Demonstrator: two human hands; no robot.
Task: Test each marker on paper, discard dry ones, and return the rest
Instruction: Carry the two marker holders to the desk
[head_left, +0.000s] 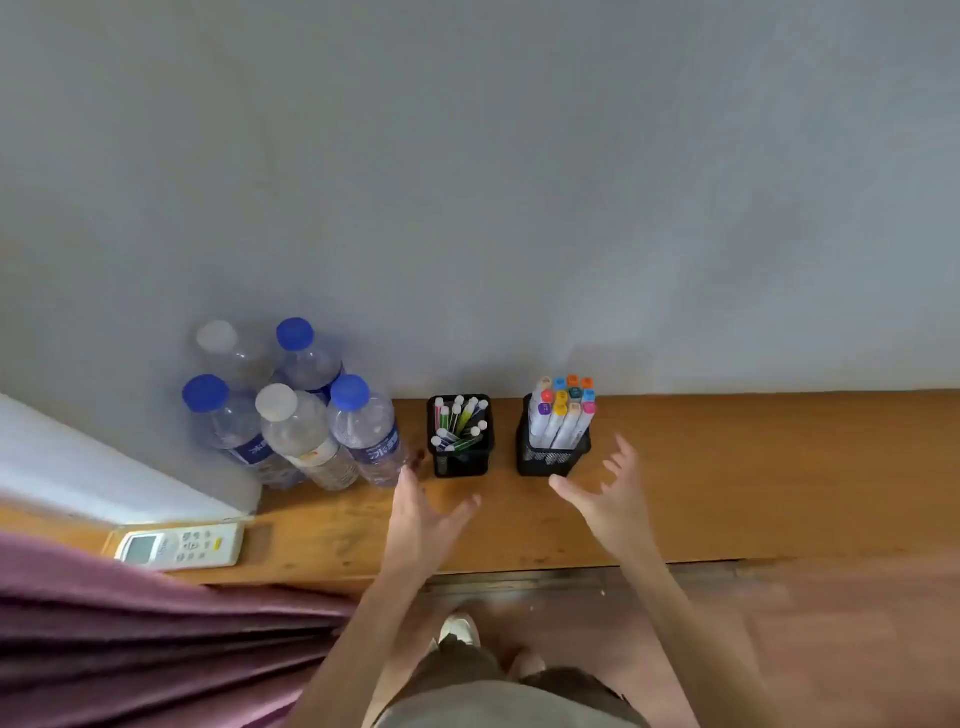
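Right, both hands are up over the wooden shelf (727, 467), holding nothing. Left hand (423, 512) has its fingers spread, just in front of the left mesh cup (461, 457) of thin white-capped markers (457, 421). Right hand (613, 493) is wide open, fingers loosely bent, just beside the right mesh cup (545, 457) packed with thick colour-capped markers (563, 410). Blur smears the fingertips. Water bottles (291, 405) crowd the left; their blue labels carry white writing, unreadable. Remote control (179, 545) lies at the shelf's near edge.
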